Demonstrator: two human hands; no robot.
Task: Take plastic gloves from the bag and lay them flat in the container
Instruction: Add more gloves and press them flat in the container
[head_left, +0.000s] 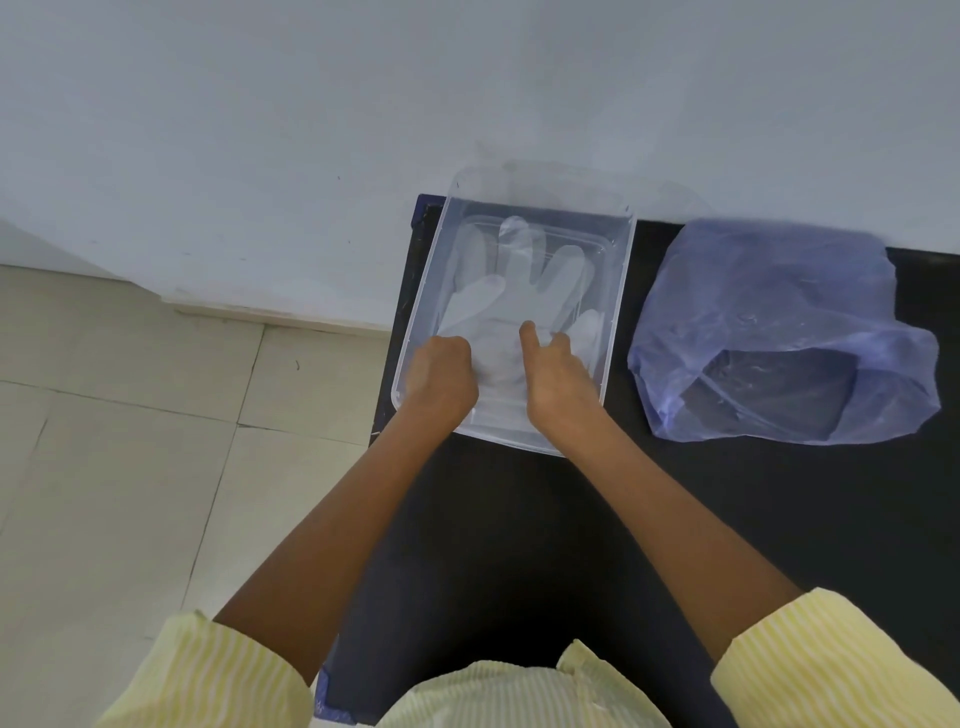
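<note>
A clear plastic container (621, 280) stands on the black table, close to the wall. A translucent plastic glove (514, 291) lies spread flat inside it, fingers pointing away from me. My left hand (441, 379) is over the container's near left corner, fingers curled down onto the glove's cuff. My right hand (558, 374) rests on the cuff's right side with the index finger stretched out and pressing on the glove. The bluish plastic bag (779, 322) lies to the right of the container, its mouth facing me.
The black table (675, 519) ends at its left edge just beside the container, with pale floor tiles (130, 441) below. A grey wall (363, 130) runs directly behind the container and the bag.
</note>
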